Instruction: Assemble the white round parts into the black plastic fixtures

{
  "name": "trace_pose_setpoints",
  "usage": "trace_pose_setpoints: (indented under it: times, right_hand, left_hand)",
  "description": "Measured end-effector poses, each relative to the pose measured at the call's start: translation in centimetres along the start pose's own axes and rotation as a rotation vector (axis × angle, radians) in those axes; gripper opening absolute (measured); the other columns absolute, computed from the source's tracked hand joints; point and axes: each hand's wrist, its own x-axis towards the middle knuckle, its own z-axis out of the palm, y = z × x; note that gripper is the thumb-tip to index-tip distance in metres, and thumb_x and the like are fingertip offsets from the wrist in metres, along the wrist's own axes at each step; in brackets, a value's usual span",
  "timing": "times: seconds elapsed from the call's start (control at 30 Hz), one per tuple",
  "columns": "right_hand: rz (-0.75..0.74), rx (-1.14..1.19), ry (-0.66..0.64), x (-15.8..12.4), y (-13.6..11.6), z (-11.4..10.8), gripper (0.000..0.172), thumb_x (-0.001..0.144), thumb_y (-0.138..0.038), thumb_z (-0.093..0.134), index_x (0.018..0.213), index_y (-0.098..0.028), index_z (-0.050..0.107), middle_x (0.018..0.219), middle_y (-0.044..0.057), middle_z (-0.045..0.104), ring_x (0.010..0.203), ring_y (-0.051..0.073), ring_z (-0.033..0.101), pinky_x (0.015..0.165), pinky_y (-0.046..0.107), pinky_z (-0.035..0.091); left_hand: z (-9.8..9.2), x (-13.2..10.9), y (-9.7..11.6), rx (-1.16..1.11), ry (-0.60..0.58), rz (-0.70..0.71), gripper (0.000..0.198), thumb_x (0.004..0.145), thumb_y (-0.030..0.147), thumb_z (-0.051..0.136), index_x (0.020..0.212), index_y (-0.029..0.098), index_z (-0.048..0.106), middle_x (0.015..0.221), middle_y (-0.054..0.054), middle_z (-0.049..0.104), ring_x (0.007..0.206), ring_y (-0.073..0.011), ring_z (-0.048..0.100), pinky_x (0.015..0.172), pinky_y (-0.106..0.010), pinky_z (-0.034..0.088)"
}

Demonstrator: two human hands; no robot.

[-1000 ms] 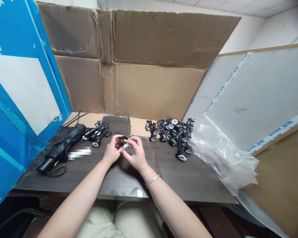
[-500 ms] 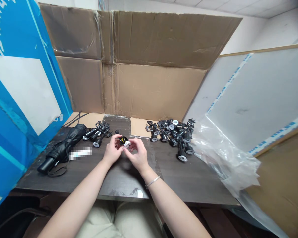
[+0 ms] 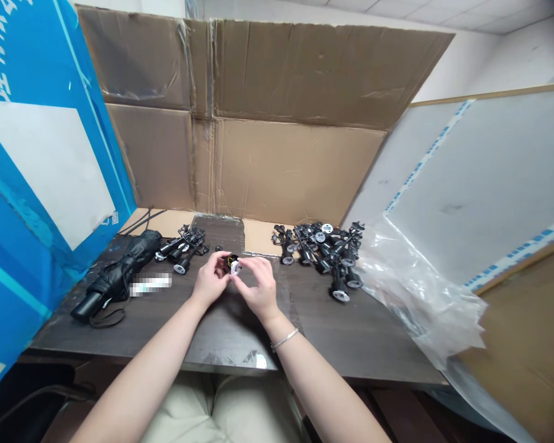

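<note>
I am pinching the small black round fitting (image 3: 231, 261) and its white piece (image 3: 235, 267) over the dark tabletop (image 3: 240, 351), keeping my left hand (image 3: 211, 280) and right hand (image 3: 258, 287) fingertips narrowly closed for steady control.

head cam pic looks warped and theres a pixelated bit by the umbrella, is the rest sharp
In the head view, wide-angle distortion bows the cardboard backdrop and slants the table edge; a pixelated patch hides what lies there; light is soft and even, with mild glare on the plastic sheet; the left hand and right hand look fairly sharp.
</note>
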Motion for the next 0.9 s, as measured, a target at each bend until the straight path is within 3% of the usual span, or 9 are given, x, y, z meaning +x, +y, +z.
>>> trace_pose_setpoints:
  times: [0.33, 0.9]
  right_hand:
    - [0.046, -0.085, 0.038, -0.35, 0.35, 0.21, 0.025, 0.071, -0.027, 0.063, 0.096, -0.023, 0.063, 0.086, 0.006, 0.055, 0.084, 0.021, 0.049, 0.078, 0.039, 0.043]
    - [0.071, -0.072, 0.037, -0.43, 0.68, 0.36, 0.028, 0.071, -0.028, 0.065, 0.099, -0.026, 0.065, 0.081, 0.005, 0.054, 0.08, 0.02, 0.048, 0.075, 0.037, 0.042]
  left_hand:
    - [0.03, -0.04, 0.09, 0.033, -0.001, 0.061, 0.039, 0.064, 0.013, 0.056, 0.102, 0.021, 0.053, 0.071, 0.004, 0.055, 0.049, -0.0059, 0.046, 0.053, -0.018, 0.042]
    - [0.05, -0.08, 0.07, 0.081, -0.017, 0.096, 0.034, 0.067, 0.017, 0.057, 0.101, 0.022, 0.054, 0.072, 0.004, 0.057, 0.049, -0.006, 0.047, 0.054, -0.018, 0.044]
